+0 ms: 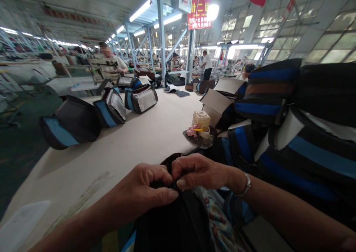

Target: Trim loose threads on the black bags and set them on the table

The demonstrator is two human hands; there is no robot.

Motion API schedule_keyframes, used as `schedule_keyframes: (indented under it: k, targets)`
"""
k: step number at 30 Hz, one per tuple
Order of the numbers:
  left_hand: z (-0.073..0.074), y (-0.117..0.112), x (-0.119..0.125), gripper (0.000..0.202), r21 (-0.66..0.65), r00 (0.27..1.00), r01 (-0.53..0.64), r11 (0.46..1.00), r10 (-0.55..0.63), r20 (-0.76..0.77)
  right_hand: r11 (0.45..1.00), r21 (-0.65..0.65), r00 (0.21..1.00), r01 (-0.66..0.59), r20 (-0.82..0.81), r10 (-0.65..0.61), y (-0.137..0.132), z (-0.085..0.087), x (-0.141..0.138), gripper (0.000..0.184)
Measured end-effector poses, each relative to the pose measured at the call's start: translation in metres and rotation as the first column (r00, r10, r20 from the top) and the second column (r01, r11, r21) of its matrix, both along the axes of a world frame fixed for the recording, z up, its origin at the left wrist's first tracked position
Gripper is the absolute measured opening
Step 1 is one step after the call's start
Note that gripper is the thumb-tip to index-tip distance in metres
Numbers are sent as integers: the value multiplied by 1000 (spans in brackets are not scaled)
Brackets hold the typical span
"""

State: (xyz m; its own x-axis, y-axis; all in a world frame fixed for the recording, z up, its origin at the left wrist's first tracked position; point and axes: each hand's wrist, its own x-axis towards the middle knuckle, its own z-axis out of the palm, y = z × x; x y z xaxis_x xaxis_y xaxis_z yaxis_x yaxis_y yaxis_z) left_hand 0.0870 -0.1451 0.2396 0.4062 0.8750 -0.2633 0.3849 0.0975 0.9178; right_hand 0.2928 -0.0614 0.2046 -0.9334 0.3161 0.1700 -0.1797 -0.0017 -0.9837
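a pale tabletop (133, 141) stretches ahead of the grip, striped bags (292, 133) piled to its right. a black bag (178, 222) runs from the grip back toward the body, its edge pinched between left hand (144, 192) and right hand (200, 172), both closed on it, equally near.

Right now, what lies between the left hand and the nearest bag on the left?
Only bare table between left hand and bag, in the head view.

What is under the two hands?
Under them lies black cloth, pinched by the left hand and the right hand; flowered cloth lies beside it. What exactly they grip is covered.
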Motion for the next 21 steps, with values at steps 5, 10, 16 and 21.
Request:
schedule_keyframes:
  k: [5,10,16,21]
  targets:
    - [3,-3,0,19,20,1000,20,1000,-20,-15,999,-22,998,42,42,-41,-5,1,3,23]
    - [3,-5,4,15,71,997,-23,997,28,-66,909,364,960,202,112,-258,-12,16,2,37]
    - [0,-7,3,19,71,995,-39,997,45,-88,855,473,936,213,152,-318,-10,21,1,10]
    - [-2,-7,1,20,50,997,-45,998,48,-66,821,502,905,272,157,-396,-17,17,-1,12]
